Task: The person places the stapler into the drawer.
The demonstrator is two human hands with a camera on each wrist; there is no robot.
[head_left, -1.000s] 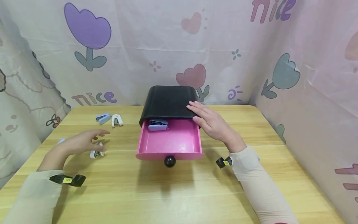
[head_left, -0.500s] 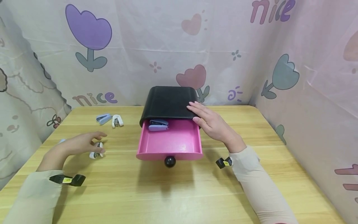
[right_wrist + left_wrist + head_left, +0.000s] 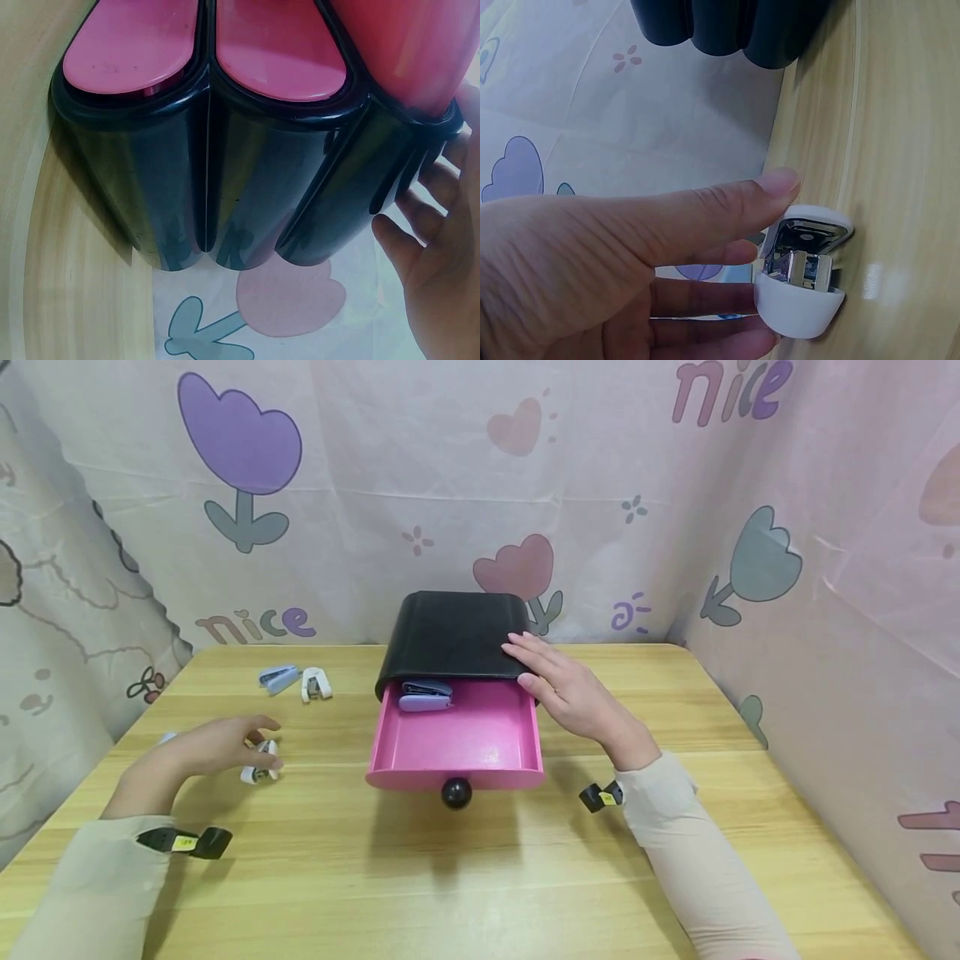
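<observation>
My left hand [image 3: 213, 747] is low over the table's left side, at a small white stapler [image 3: 802, 274]. In the left wrist view the thumb tip is at the stapler's upper edge, and the other fingertips reach its near side. The fingers are loosely bent around it. My right hand [image 3: 573, 693] rests flat on the right edge of a black cabinet [image 3: 457, 631] with several pink drawers. Its top drawer [image 3: 457, 743] is pulled out, black round knob [image 3: 456, 793] in front. A blue stapler [image 3: 425, 702] lies inside at the back left, with another dark blue one behind it.
Farther back on the left lie a light blue stapler [image 3: 279, 678] and another white stapler [image 3: 315, 684]. A bit of something light blue [image 3: 167, 737] shows behind my left hand. A patterned curtain [image 3: 360, 460] stands behind the wooden table [image 3: 450, 893] and along its sides.
My left hand's fingers have drawn in a little toward the thumb, around the white stapler. The right hand and the drawer have stayed in place.
</observation>
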